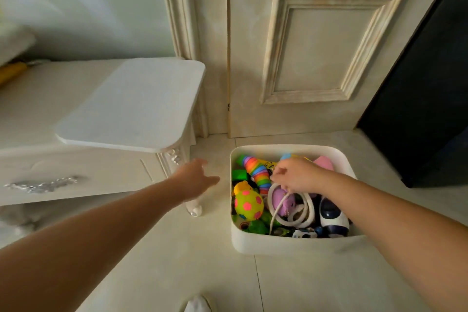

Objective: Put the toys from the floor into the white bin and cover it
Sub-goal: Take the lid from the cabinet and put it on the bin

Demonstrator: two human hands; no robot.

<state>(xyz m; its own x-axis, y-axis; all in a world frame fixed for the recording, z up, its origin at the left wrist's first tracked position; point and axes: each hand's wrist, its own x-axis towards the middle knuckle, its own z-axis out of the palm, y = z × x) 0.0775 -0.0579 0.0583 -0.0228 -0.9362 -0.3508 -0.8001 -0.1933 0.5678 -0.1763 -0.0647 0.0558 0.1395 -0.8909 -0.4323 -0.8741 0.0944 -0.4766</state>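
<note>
Judging by the full bin point(291, 244) at 4 o'clock, toys point(248, 204) are in; your right hand point(296, 175) pinches a cord point(277, 206) there. Your left hand point(196, 177), fingers loose, reaches for the lid point(131, 104) at 10 o'clock; covering remains.

White plastic bin point(291, 246) of bright toys sits on pale, glossy floor tiles point(177, 248).

The bin's walls look smooth and matt, and the flat white lid point(134, 104) has a faint sheen. The rainbow segmented toy point(255, 170) and the yellow egg with pink spots point(248, 204) look like shiny plastic or rubber. The white cord point(278, 206) looks smooth and pliable. The painted door point(316, 53) shows worn, yellowed moulding. The cream-painted cabinet point(76, 167) carries 1 silvery ornate handle point(43, 185).
</note>
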